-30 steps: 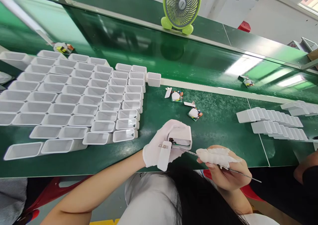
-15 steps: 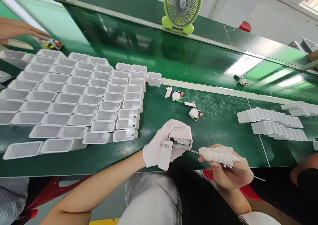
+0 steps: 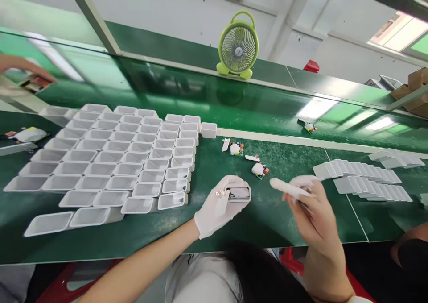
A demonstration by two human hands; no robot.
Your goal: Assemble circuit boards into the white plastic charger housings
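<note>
Over bench (image 3: 294,153), left hand (image 3: 216,209) clasping casing (image 3: 246,197), right hand (image 3: 313,213) part-curled

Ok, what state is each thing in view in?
Left hand, gloved, holding the case
Case, open, something inside
Plug prongs, outside the case
Right hand, apart from case, grip unclear
Circuit boards, loose on table
Boxes at left, open, in rows
Fan, upright, spin unclear

One board (image 3: 238,192) sits inside a box (image 3: 249,192) (two boards (image 3: 257,169) behind).
</note>
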